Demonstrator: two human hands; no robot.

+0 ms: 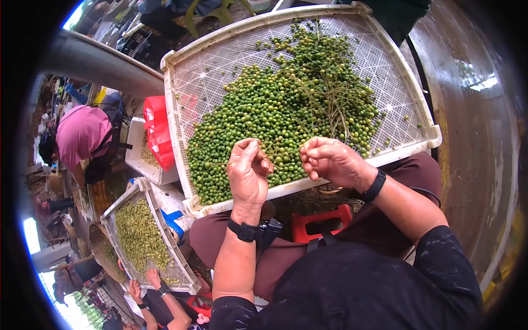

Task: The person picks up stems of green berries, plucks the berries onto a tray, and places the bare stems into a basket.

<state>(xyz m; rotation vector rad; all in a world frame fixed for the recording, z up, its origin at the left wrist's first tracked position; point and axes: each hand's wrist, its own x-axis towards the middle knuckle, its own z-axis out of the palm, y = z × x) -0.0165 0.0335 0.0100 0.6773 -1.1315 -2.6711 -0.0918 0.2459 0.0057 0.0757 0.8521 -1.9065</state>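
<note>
A white plastic mesh tray lies before me, heaped with small round green fruits, some turning yellow. Bare stems and fruit sprigs are piled at its right side. Over the near edge of the heap, my left hand is closed, with a thin stem sticking out to its left. To the right of it, above the tray's near rim, my right hand is pinched closed. What its fingertips grip, if anything, is too small to make out. A few fruits show between the two hands.
At left, a co-worker's hands are at a second tray of paler fruits. A red bag hangs by a white bin. Another person in pink bends over farther off. A red stool stands below my tray.
</note>
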